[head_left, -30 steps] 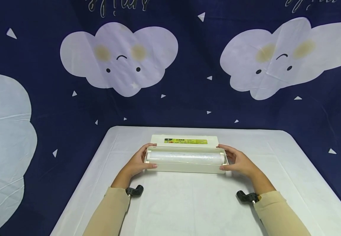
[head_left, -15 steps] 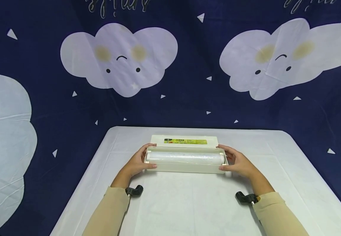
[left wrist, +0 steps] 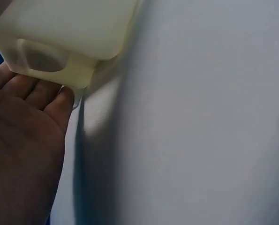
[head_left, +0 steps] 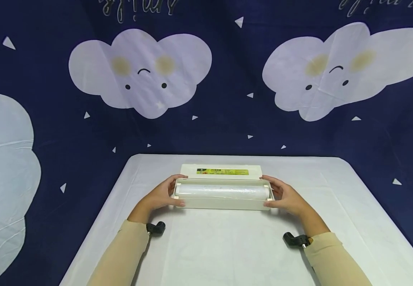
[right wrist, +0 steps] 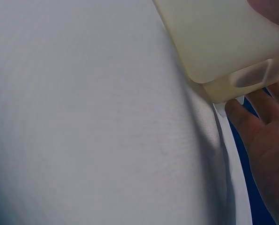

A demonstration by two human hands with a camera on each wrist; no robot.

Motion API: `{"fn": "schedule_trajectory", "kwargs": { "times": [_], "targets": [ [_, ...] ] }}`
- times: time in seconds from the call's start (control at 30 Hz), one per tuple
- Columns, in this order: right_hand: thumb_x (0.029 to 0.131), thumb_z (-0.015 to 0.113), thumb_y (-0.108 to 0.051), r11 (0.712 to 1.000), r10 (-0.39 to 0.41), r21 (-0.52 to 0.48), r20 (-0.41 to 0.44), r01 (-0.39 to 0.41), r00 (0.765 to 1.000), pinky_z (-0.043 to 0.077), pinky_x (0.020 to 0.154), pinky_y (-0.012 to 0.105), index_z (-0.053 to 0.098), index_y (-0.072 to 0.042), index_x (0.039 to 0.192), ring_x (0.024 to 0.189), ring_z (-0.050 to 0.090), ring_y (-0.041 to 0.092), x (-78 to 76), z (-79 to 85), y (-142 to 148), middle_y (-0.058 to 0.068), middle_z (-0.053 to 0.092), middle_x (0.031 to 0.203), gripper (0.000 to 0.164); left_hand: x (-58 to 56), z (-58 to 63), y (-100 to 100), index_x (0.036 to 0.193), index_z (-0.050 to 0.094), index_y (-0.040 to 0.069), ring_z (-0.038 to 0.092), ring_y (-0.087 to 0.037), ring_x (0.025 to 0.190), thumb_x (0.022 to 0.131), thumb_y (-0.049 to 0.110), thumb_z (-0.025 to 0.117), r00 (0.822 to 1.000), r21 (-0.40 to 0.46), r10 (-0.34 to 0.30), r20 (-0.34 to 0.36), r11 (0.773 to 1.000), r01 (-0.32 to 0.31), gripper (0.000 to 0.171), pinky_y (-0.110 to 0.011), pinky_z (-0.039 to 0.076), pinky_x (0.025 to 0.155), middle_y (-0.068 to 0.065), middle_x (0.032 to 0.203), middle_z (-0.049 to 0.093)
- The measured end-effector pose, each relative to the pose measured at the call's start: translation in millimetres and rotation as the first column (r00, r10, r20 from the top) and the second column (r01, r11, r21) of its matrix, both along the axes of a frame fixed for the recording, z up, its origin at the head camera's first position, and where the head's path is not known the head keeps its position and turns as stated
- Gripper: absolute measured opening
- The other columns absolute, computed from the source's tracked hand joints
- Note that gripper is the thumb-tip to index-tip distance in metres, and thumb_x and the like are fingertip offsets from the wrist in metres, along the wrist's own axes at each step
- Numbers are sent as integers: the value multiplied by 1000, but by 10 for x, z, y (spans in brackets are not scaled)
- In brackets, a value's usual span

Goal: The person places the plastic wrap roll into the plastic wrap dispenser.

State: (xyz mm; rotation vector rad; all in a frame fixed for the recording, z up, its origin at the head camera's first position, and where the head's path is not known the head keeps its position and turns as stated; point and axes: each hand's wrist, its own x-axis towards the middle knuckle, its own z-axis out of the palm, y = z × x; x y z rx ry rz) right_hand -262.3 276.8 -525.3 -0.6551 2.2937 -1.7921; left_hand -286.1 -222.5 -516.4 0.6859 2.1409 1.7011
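Observation:
A long cream plastic cling film dispenser [head_left: 224,204] lies across the white table with its lid [head_left: 221,172] tipped back behind it. Inside rests a clear-white roll of cling film [head_left: 222,192]. My left hand [head_left: 159,194] grips the dispenser's left end, thumb on the front face and fingers round the end toward the back. At the right end, my right hand [head_left: 287,197] holds it the same way, thumb near the front corner. Each wrist view shows an end wall with an oval recess, the left one beside the left fingers [left wrist: 59,105] and the right one beside the right fingers [right wrist: 247,119].
White cloth covers the table [head_left: 220,250], its far edge just behind the lid. Beyond hangs a dark blue curtain [head_left: 227,131] printed with clouds and small triangles. Black wrist cameras [head_left: 156,228] sit at both sleeve cuffs.
The head view has shifted slightly. My left thumb has slid a little left along the front face, and the left forearm has swung outward. The right hand keeps its hold; the dispenser stays in place.

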Motion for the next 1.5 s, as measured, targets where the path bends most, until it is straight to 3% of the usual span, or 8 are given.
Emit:
{"fn": "schedule_trajectory", "kwargs": {
  "times": [0.13,0.3,0.47,0.57,0.73,0.87,1.13,1.5],
  "targets": [
    [78,91,4,1000,6,-3,-4,-6,1000,42,106,21,35,2,161,147,34,48,-5,-7,-5,26,36,163,101,-35,59,-51,159,40,7,52,-34,133,72,-1,96,1000,-52,-25,-16,998,24,104,-41,49,103,-16,149,54],
    [77,92,3,1000,10,-14,7,-10,1000,41,106,21,34,3,161,147,34,48,-1,-1,-9,25,36,163,102,-90,161,-106,161,35,0,38,-35,148,73,-4,95,999,-57,-43,-18,997,42,107,-45,33,118,-18,158,45],
    [76,91,4,999,15,-32,10,-15,1000,44,104,23,34,2,161,145,36,49,-6,-6,-7,26,36,162,103,-195,308,-134,161,30,-6,38,-41,148,87,-8,82,997,-18,-53,-54,998,52,90,-48,30,120,-23,159,43],
    [77,91,4,1000,15,-22,7,-15,1000,43,105,22,34,1,162,147,35,48,-18,-16,-3,24,36,163,103,-268,374,-122,159,35,-4,41,-43,144,99,-7,68,996,-3,-18,-82,1000,17,69,-51,35,116,-25,158,44],
    [76,91,5,999,12,-32,17,-12,1000,42,106,22,35,0,162,148,33,46,-22,-10,1,23,35,164,103,-389,420,-44,155,51,9,45,-31,144,108,17,64,984,-68,135,-120,987,-144,50,-49,35,117,-11,157,50],
    [77,90,6,999,21,-50,19,-21,1000,43,106,22,33,1,162,148,32,46,-19,-24,4,24,34,164,103,-483,417,27,154,54,13,38,-26,149,105,28,69,969,-123,211,-125,966,-227,53,-46,27,121,-6,157,51],
    [77,91,5,999,15,-47,15,-14,1000,40,108,21,33,2,162,149,32,46,5,9,1,23,34,164,103,-655,429,178,158,50,14,27,-31,154,98,42,76,971,-213,204,-127,950,-227,71,-47,22,123,-6,163,42],
    [78,90,6,997,24,-67,19,-22,1000,40,109,24,33,1,162,149,31,44,-6,-14,17,23,34,164,102,-787,325,216,159,45,6,26,-34,154,84,19,91,977,-274,202,-71,938,-214,89,-50,23,122,-11,165,39]
  ]
}}
